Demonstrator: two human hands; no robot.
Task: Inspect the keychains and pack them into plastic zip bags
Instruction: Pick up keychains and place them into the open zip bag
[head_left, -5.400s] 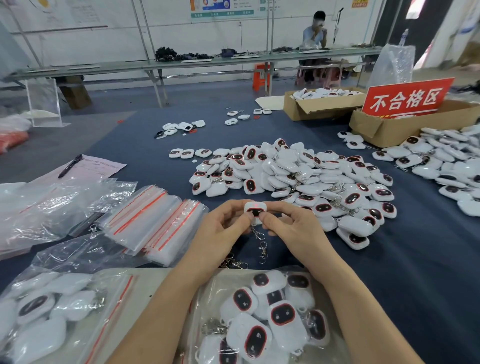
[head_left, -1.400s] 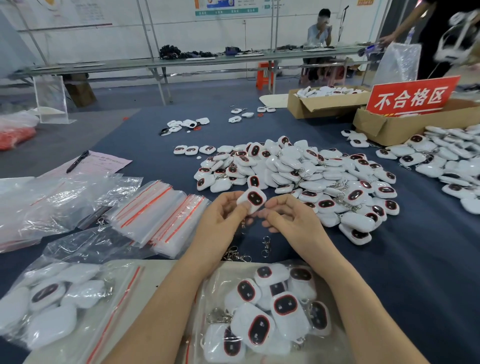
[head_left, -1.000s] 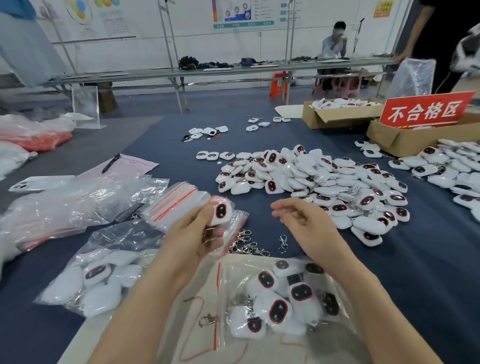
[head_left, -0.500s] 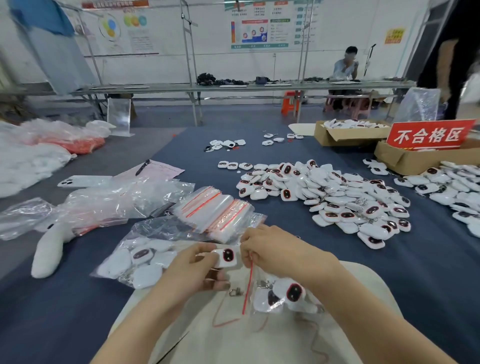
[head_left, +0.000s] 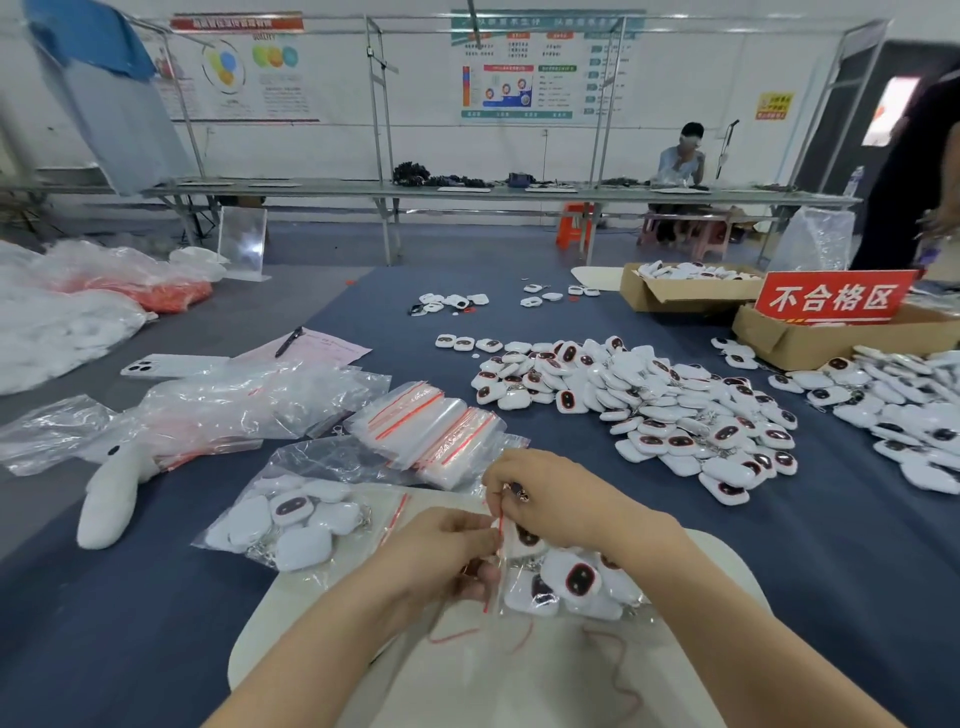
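A clear zip bag (head_left: 571, 584) with a red seal strip lies on a white pad (head_left: 457, 665) in front of me, holding several white keychains with dark red-rimmed faces. One keychain (head_left: 527, 538) sits just inside the bag's mouth. My left hand (head_left: 441, 556) grips the mouth's near edge with curled fingers. My right hand (head_left: 563, 499) pinches the far edge from above, with a metal clasp (head_left: 519, 491) showing by its fingers. A big pile of loose keychains (head_left: 649, 410) lies beyond on the blue cloth.
A filled bag (head_left: 291, 525) lies to the left, with a stack of empty zip bags (head_left: 431, 431) behind it. Left are a white plush toy (head_left: 111, 493), loose plastic and a phone (head_left: 171, 366). Right are another keychain pile (head_left: 904, 410) and cardboard boxes (head_left: 810, 340) with a red sign.
My left hand carried the inspected keychain down to the bag's mouth, and the keychain now lies inside it. My right hand came onto the bag's edge. The view tilted up.
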